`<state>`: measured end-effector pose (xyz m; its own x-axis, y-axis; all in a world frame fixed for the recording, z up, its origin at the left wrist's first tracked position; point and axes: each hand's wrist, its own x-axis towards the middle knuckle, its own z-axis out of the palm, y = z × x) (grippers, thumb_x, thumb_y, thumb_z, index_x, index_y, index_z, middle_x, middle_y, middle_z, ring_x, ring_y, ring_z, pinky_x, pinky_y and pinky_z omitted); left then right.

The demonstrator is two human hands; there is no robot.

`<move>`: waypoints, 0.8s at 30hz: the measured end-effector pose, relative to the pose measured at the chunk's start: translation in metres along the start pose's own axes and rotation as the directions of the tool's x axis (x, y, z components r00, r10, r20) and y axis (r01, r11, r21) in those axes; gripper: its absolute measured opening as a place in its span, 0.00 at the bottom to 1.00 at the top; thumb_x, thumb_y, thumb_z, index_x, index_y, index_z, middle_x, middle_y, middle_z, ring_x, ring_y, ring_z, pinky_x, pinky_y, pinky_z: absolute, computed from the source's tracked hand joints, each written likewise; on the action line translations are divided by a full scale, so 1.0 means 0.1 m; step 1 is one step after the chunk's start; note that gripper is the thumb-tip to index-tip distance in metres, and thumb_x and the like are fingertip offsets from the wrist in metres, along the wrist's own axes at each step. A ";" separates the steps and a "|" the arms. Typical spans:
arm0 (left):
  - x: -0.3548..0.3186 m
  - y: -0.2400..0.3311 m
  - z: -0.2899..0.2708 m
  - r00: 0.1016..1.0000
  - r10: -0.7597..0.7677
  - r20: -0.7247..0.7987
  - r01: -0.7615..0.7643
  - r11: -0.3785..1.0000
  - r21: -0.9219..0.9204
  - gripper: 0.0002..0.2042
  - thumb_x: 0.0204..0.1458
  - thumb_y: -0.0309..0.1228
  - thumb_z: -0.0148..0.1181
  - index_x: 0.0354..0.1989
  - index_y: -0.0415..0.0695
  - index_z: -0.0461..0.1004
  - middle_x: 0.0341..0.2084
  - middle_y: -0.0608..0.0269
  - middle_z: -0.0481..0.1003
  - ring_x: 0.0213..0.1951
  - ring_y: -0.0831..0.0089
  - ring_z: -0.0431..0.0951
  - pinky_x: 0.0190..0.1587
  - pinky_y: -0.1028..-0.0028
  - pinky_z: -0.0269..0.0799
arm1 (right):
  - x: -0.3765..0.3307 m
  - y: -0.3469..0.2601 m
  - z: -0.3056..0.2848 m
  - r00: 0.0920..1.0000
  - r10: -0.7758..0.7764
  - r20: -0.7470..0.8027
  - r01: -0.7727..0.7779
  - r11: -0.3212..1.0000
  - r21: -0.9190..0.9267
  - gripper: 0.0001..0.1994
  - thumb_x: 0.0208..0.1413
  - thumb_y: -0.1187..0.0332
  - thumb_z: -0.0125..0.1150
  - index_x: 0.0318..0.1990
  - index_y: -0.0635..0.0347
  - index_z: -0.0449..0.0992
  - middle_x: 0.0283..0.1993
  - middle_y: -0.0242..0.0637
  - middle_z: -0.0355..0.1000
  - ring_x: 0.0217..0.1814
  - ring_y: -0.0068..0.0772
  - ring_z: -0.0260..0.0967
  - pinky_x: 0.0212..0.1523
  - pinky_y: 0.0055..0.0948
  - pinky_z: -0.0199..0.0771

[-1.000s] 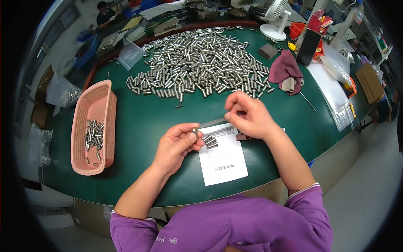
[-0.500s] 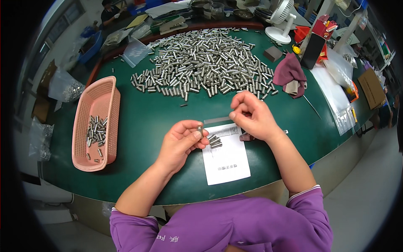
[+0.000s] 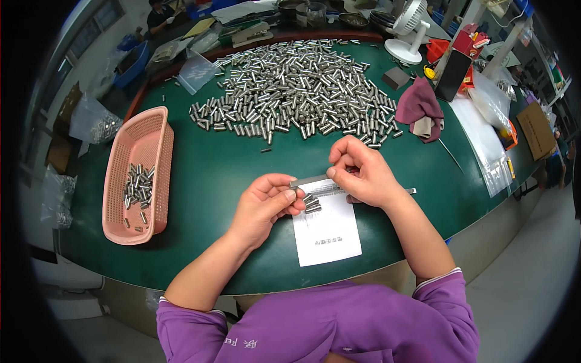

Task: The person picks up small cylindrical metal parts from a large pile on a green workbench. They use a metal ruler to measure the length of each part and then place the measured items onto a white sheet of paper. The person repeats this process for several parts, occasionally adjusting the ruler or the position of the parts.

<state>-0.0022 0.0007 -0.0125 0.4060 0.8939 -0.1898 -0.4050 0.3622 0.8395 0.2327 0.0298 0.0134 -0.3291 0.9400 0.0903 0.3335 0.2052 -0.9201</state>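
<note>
My left hand (image 3: 266, 202) is closed, with thumb and forefinger pinching a small metal pin (image 3: 294, 189), mostly covered by the fingers. My right hand (image 3: 363, 172) is closed on the right end of a narrow grey bar (image 3: 311, 179). The bar's left end meets the left fingertips, by the pin. Several short metal pins (image 3: 312, 204) show beside the left fingers, over a white printed sheet (image 3: 328, 239); whether they lie on it or are held, I cannot tell. A large heap of similar pins (image 3: 296, 91) spreads across the green table beyond my hands.
A pink plastic basket (image 3: 165, 181) with some pins stands at the left. A purple cloth (image 3: 417, 104), a dark block (image 3: 396, 78), a white fan (image 3: 407, 36) and a dark phone (image 3: 454, 74) are at the right. A clear plastic bag (image 3: 196, 72) lies left of the heap.
The grey bar has come down slightly and turned, its left end now against the left fingertips and the pin. My right hand has shifted slightly left.
</note>
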 end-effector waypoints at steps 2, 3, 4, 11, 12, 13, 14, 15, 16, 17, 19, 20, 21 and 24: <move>0.00 0.01 0.01 1.000 0.000 0.001 0.000 1.000 0.004 0.10 0.58 0.23 0.56 0.48 0.41 0.71 0.38 0.57 0.78 0.37 0.73 0.80 0.41 0.75 0.78 | 0.01 -0.04 0.02 0.999 0.032 0.006 -0.032 0.998 0.048 0.11 0.53 0.70 0.61 0.40 0.58 0.67 0.22 0.28 0.71 0.23 0.18 0.66 0.29 0.23 0.67; 0.00 0.00 -0.01 1.000 0.005 0.003 -0.005 1.000 -0.007 0.10 0.58 0.23 0.56 0.48 0.41 0.70 0.38 0.57 0.78 0.37 0.73 0.80 0.41 0.75 0.78 | 0.01 -0.04 0.01 0.999 0.045 0.002 -0.045 0.998 0.048 0.11 0.53 0.70 0.61 0.40 0.58 0.67 0.22 0.28 0.71 0.23 0.18 0.66 0.28 0.23 0.66; 0.00 -0.01 -0.02 1.000 0.010 0.004 -0.010 1.000 -0.019 0.10 0.58 0.23 0.56 0.48 0.41 0.70 0.38 0.57 0.78 0.37 0.73 0.80 0.41 0.75 0.78 | 0.01 -0.03 0.00 0.998 0.058 -0.001 -0.058 0.997 0.048 0.11 0.53 0.70 0.61 0.40 0.58 0.67 0.22 0.28 0.71 0.23 0.18 0.66 0.28 0.24 0.66; 0.01 0.00 0.07 0.998 -0.037 -0.042 0.039 0.998 0.045 0.11 0.56 0.23 0.58 0.47 0.43 0.71 0.37 0.56 0.78 0.36 0.72 0.80 0.39 0.76 0.78 | 0.00 0.00 0.20 0.990 -0.140 0.007 0.140 0.989 -0.045 0.10 0.53 0.69 0.61 0.40 0.57 0.67 0.24 0.31 0.74 0.24 0.25 0.72 0.27 0.27 0.69; 0.00 -0.01 0.06 0.999 -0.030 -0.027 0.031 0.999 0.036 0.11 0.57 0.22 0.57 0.48 0.42 0.70 0.37 0.56 0.78 0.36 0.72 0.80 0.40 0.75 0.78 | -0.01 -0.07 0.21 0.986 -0.164 -0.003 0.163 0.984 -0.069 0.10 0.52 0.68 0.61 0.39 0.57 0.67 0.24 0.31 0.74 0.25 0.27 0.73 0.28 0.27 0.70; 0.00 -0.01 0.04 1.000 -0.023 -0.012 0.023 0.999 0.027 0.11 0.57 0.22 0.57 0.48 0.41 0.70 0.38 0.56 0.78 0.37 0.72 0.80 0.41 0.75 0.78 | -0.01 -0.04 0.19 0.990 -0.143 -0.017 0.141 0.988 -0.064 0.10 0.52 0.68 0.62 0.39 0.57 0.67 0.24 0.31 0.74 0.25 0.27 0.73 0.28 0.27 0.70; -0.01 0.00 0.02 1.000 -0.011 0.003 0.011 1.000 0.019 0.11 0.58 0.22 0.56 0.49 0.41 0.70 0.39 0.55 0.78 0.37 0.72 0.80 0.41 0.75 0.78 | 0.00 -0.01 0.15 0.992 -0.125 -0.031 0.123 0.991 -0.061 0.10 0.52 0.68 0.62 0.39 0.57 0.67 0.24 0.31 0.74 0.25 0.27 0.73 0.28 0.27 0.71; -0.01 0.00 0.01 1.000 -0.010 0.003 0.010 1.000 0.015 0.11 0.58 0.22 0.56 0.49 0.41 0.70 0.39 0.55 0.78 0.37 0.72 0.80 0.42 0.75 0.78 | 0.00 0.02 0.09 0.993 -0.108 -0.044 0.105 0.993 -0.058 0.10 0.52 0.68 0.62 0.39 0.57 0.67 0.24 0.31 0.74 0.25 0.27 0.73 0.29 0.27 0.71; -0.01 0.00 -0.01 1.000 -0.009 0.002 0.009 1.000 0.011 0.11 0.58 0.22 0.56 0.49 0.41 0.70 0.39 0.55 0.78 0.37 0.72 0.80 0.42 0.75 0.78 | -0.01 -0.01 0.03 1.000 -0.010 -0.014 0.009 0.998 -0.066 0.10 0.52 0.68 0.61 0.39 0.56 0.67 0.25 0.31 0.75 0.25 0.27 0.74 0.30 0.27 0.72; -0.01 -0.01 -0.01 1.000 -0.010 0.003 0.010 1.000 0.006 0.11 0.58 0.22 0.56 0.49 0.41 0.70 0.39 0.55 0.78 0.37 0.72 0.80 0.42 0.74 0.78 | -0.01 0.00 0.04 0.999 -0.039 -0.021 0.038 0.998 -0.057 0.10 0.52 0.68 0.62 0.39 0.56 0.68 0.25 0.31 0.75 0.25 0.27 0.74 0.30 0.27 0.72; 0.00 -0.01 0.05 1.000 -0.029 -0.012 0.029 0.999 0.024 0.11 0.58 0.22 0.56 0.49 0.41 0.70 0.38 0.55 0.78 0.37 0.72 0.80 0.42 0.74 0.78 | -0.02 0.02 0.12 0.995 -0.096 -0.035 0.094 0.995 -0.040 0.10 0.52 0.68 0.62 0.39 0.56 0.68 0.25 0.31 0.75 0.25 0.27 0.73 0.30 0.27 0.72; 0.00 0.00 0.06 0.999 -0.042 -0.020 0.043 0.998 0.036 0.11 0.58 0.22 0.56 0.49 0.41 0.70 0.38 0.56 0.78 0.37 0.72 0.80 0.42 0.74 0.78 | -0.01 -0.02 0.18 0.989 -0.142 -0.035 0.139 0.987 -0.075 0.10 0.52 0.68 0.62 0.38 0.56 0.68 0.25 0.31 0.74 0.25 0.27 0.73 0.30 0.27 0.72; 0.00 -0.01 0.06 0.999 -0.038 -0.014 0.038 0.999 0.032 0.11 0.58 0.22 0.56 0.49 0.41 0.70 0.38 0.56 0.78 0.37 0.72 0.80 0.42 0.75 0.78 | -0.01 0.00 0.17 0.991 -0.133 -0.026 0.131 0.988 -0.080 0.10 0.52 0.68 0.62 0.39 0.56 0.68 0.25 0.31 0.75 0.25 0.26 0.74 0.30 0.26 0.72; -0.01 0.01 0.01 1.000 -0.008 -0.003 0.008 1.000 0.002 0.11 0.58 0.22 0.56 0.49 0.42 0.70 0.38 0.56 0.78 0.38 0.73 0.80 0.41 0.75 0.78 | 0.00 0.01 0.03 0.998 -0.065 -0.026 0.063 0.997 -0.051 0.11 0.52 0.68 0.62 0.40 0.56 0.68 0.25 0.30 0.74 0.25 0.24 0.73 0.30 0.25 0.72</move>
<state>-0.0022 -0.0004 -0.0111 0.4069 0.8918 -0.1978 -0.4005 0.3688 0.8388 0.2307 0.0295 0.0110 -0.3268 0.9315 0.1595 0.3565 0.2779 -0.8920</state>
